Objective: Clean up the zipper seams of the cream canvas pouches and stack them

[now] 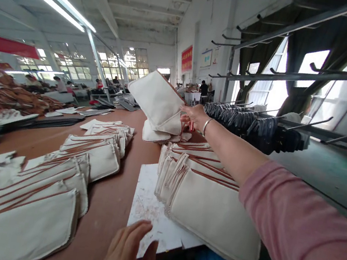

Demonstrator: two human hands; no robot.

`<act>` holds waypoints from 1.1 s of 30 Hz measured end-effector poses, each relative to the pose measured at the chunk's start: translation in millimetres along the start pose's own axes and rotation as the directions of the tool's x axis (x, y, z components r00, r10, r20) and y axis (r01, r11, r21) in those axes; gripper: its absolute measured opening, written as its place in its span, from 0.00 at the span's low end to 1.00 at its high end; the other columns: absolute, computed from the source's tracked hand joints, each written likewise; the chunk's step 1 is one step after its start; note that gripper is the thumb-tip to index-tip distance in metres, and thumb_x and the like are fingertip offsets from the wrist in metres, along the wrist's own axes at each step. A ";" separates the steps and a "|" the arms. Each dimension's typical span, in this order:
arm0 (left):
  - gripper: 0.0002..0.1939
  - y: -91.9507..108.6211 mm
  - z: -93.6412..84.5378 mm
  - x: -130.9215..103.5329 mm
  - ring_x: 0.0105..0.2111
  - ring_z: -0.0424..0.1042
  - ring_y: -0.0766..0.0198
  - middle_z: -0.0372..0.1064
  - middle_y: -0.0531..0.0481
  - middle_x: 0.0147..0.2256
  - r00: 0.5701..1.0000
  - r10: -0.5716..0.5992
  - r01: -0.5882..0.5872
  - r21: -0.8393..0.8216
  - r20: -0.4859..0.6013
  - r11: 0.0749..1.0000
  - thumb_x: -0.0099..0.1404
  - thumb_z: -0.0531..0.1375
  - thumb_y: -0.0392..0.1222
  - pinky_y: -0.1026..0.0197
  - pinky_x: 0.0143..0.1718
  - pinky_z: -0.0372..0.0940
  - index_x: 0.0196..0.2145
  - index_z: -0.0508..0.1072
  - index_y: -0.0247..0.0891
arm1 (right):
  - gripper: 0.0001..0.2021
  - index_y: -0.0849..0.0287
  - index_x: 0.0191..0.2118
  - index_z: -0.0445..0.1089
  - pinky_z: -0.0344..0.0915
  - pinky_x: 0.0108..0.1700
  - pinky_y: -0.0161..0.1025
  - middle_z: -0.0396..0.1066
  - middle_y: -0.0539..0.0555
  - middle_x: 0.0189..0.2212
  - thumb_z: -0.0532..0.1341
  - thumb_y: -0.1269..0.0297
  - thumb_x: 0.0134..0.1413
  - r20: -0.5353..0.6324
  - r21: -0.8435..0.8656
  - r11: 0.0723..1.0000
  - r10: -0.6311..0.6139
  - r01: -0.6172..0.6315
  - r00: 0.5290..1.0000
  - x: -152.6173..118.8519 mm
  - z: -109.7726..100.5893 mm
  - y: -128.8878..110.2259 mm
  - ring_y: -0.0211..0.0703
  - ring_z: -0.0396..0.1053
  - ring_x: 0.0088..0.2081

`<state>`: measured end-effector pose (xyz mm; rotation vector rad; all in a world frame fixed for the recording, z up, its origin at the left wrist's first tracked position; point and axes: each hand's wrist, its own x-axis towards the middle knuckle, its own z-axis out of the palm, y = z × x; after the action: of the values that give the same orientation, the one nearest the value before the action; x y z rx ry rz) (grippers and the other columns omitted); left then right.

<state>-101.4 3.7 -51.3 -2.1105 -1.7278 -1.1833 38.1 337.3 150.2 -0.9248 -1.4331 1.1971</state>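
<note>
Flat cream pieces [23, 220], thinly brown-edged, are fanned in overlapping rows on a smooth brown table [101, 224].
The left hand [130, 247] is held loosely spread by a scuffed white sheet [145, 198]; a tilted, matte cream panel [156, 101] is pinched at its edge by the right hand [197, 117], beyond a round-cornered cream stack [210, 207].

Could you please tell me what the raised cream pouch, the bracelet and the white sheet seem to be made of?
Raised cream pouch: probably leather or faux leather, matte, judging by its smooth, stiff-looking face. Bracelet: likely polished silvery metal, since it gleams. White sheet: perhaps paper or card, dull, with stains and nicked edges; plastic remains possible.
</note>
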 end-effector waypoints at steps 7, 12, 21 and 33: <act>0.13 36.7 107.0 119.5 0.49 0.67 0.50 0.69 0.41 0.50 0.925 0.152 -0.228 0.188 0.348 0.955 0.68 0.59 0.40 0.50 0.50 0.65 0.50 0.68 0.38 | 0.06 0.65 0.27 0.68 0.50 0.11 0.24 0.73 0.54 0.22 0.64 0.72 0.54 0.027 -0.137 0.990 0.047 -0.043 0.999 -72.5 -62.7 80.1 0.35 0.71 0.19; 0.16 80.7 171.3 147.0 0.48 0.68 0.51 0.70 0.45 0.46 0.847 0.275 -0.366 0.123 0.455 0.923 0.61 0.67 0.45 0.51 0.49 0.63 0.45 0.71 0.40 | 0.03 0.64 0.33 0.70 0.53 0.10 0.24 0.76 0.55 0.25 0.62 0.69 0.54 0.009 -0.170 0.983 0.077 -0.075 0.997 -139.4 -132.4 96.9 0.39 0.74 0.21; 0.09 113.8 186.7 156.1 0.43 0.67 0.51 0.69 0.44 0.41 0.790 0.336 -0.466 0.146 0.512 0.873 0.64 0.63 0.39 0.50 0.45 0.60 0.43 0.71 0.39 | 0.06 0.64 0.35 0.71 0.57 0.11 0.26 0.75 0.57 0.27 0.61 0.66 0.55 -0.191 -0.161 0.983 0.053 -0.085 0.980 -191.2 -211.2 104.6 0.39 0.74 0.23; 0.06 91.8 145.0 97.0 0.37 0.65 0.55 0.69 0.48 0.34 0.715 0.383 -0.540 0.115 0.584 0.834 0.67 0.54 0.32 0.55 0.36 0.58 0.35 0.70 0.39 | 0.06 0.63 0.40 0.69 0.56 0.15 0.25 0.77 0.57 0.32 0.59 0.68 0.58 0.241 -0.298 0.953 0.136 -0.060 0.961 -196.8 -176.3 118.2 0.39 0.76 0.28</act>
<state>48.6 131.7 -53.6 -2.6191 -1.2640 -0.1825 244.1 210.2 -8.5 -1.0786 -1.8259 1.2383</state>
